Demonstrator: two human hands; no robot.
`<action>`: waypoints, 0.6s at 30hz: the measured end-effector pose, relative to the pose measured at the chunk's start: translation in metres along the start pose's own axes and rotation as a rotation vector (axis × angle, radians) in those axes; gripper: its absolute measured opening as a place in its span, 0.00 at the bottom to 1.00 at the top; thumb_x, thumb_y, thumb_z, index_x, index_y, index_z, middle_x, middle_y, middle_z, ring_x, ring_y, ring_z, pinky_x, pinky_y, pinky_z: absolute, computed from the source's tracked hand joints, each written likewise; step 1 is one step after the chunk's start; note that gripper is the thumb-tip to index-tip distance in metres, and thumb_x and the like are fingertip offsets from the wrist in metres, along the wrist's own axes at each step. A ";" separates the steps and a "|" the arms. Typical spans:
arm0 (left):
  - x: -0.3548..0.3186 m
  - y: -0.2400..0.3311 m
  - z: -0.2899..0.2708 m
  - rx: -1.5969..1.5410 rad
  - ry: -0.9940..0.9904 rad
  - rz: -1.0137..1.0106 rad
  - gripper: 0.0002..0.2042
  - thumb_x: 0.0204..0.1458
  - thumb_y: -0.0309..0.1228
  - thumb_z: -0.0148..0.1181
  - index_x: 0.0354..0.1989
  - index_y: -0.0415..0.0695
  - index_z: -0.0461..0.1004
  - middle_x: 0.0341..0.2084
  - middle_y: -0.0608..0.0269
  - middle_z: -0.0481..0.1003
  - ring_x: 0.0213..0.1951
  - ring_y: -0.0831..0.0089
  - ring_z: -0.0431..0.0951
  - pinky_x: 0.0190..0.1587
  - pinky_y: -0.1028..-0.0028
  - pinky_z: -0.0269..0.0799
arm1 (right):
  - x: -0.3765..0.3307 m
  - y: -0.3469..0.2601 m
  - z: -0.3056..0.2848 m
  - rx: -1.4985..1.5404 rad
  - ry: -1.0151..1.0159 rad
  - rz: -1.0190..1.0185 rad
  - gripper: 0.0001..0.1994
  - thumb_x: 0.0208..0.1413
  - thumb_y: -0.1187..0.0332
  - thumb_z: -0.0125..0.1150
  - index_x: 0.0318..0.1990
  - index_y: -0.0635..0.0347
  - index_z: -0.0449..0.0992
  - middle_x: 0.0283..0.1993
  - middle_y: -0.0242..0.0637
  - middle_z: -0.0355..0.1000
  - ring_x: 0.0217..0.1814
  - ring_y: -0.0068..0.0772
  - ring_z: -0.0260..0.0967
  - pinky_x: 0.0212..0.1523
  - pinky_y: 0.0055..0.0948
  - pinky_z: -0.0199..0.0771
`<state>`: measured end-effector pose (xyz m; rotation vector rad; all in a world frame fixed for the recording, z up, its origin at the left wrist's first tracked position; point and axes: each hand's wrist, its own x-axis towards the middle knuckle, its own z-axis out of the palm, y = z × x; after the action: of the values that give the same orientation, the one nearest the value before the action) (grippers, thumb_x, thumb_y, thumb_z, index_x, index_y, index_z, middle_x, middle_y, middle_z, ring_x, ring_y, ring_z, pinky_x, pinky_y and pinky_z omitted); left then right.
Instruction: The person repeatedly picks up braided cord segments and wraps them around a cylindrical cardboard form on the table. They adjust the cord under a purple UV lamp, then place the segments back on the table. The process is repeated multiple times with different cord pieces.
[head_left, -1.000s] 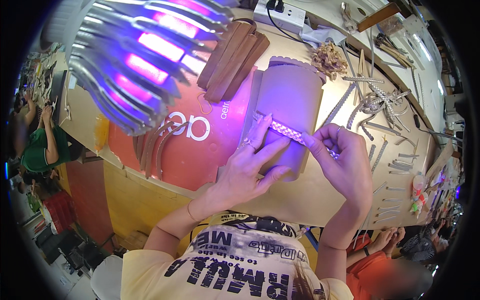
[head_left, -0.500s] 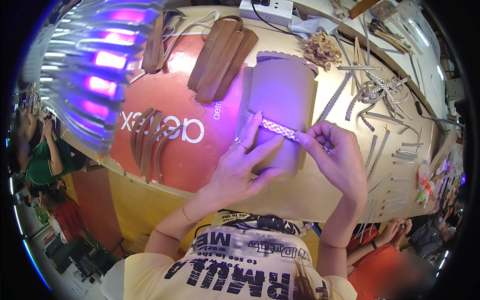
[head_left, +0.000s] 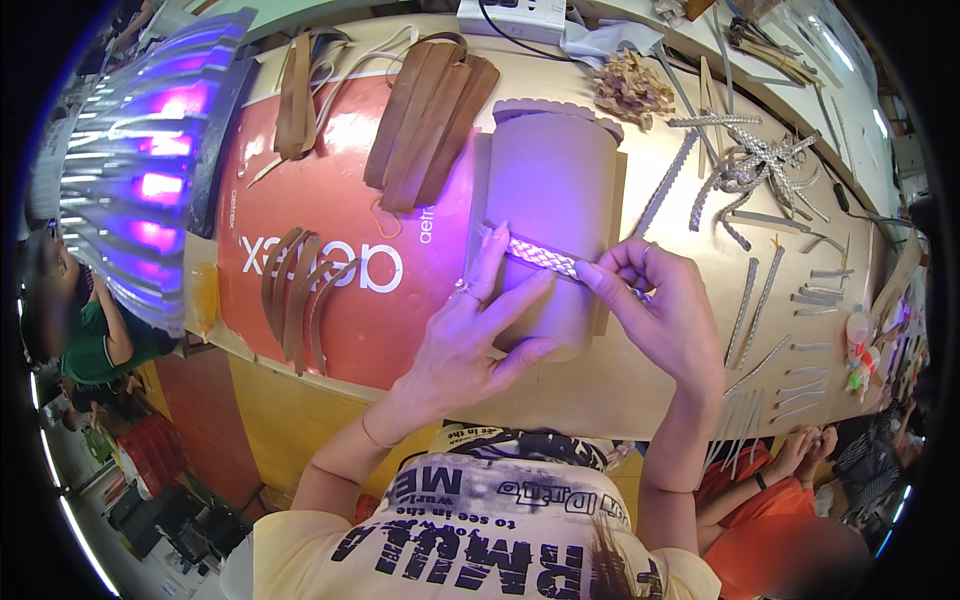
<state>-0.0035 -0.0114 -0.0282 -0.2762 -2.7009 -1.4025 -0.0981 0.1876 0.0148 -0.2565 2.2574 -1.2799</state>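
A tan cylinder-shaped leather piece (head_left: 556,170) with a scalloped far edge lies in front of me on the workbench. A pale braided strip (head_left: 545,257) runs across it. My left hand (head_left: 478,326) rests flat on the tan piece, its fingertips pressing the strip's left end. My right hand (head_left: 664,308) pinches the strip's right part between thumb and fingers.
A red cutting mat (head_left: 330,230) lies to the left, with brown leather strips (head_left: 425,120) and curved brown straps (head_left: 298,300) on it. A purple-lit lamp head (head_left: 150,170) hangs at the left. Braided strips (head_left: 755,165) lie scattered at right. Other people sit left and lower right.
The view has shifted, so the lamp sits further left. Both hands stay on the braided strip and the tan piece, with the left fingers spread slightly further along the strip.
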 end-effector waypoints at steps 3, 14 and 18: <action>0.000 0.000 -0.001 0.013 -0.035 0.015 0.29 0.48 0.42 0.69 0.60 0.53 0.70 0.68 0.32 0.47 0.64 0.33 0.59 0.59 0.54 0.65 | 0.002 0.005 0.004 -0.007 0.035 -0.040 0.12 0.57 0.63 0.64 0.32 0.65 0.77 0.26 0.35 0.76 0.29 0.25 0.73 0.32 0.24 0.71; 0.007 0.015 -0.008 0.121 -0.160 -0.059 0.31 0.53 0.41 0.63 0.67 0.54 0.62 0.66 0.25 0.47 0.64 0.28 0.54 0.61 0.49 0.61 | 0.006 0.040 0.009 0.091 0.032 0.144 0.15 0.55 0.60 0.69 0.27 0.64 0.76 0.23 0.26 0.70 0.24 0.12 0.61 0.25 0.16 0.60; 0.008 0.017 -0.007 0.145 -0.156 -0.064 0.30 0.54 0.39 0.62 0.66 0.53 0.63 0.66 0.25 0.47 0.64 0.29 0.55 0.61 0.49 0.60 | 0.007 0.064 0.018 0.355 0.030 0.098 0.18 0.54 0.57 0.69 0.25 0.63 0.75 0.19 0.22 0.66 0.20 0.11 0.57 0.20 0.18 0.55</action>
<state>-0.0078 -0.0063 -0.0095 -0.3022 -2.9450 -1.2407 -0.0885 0.2052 -0.0491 0.0022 1.9929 -1.6067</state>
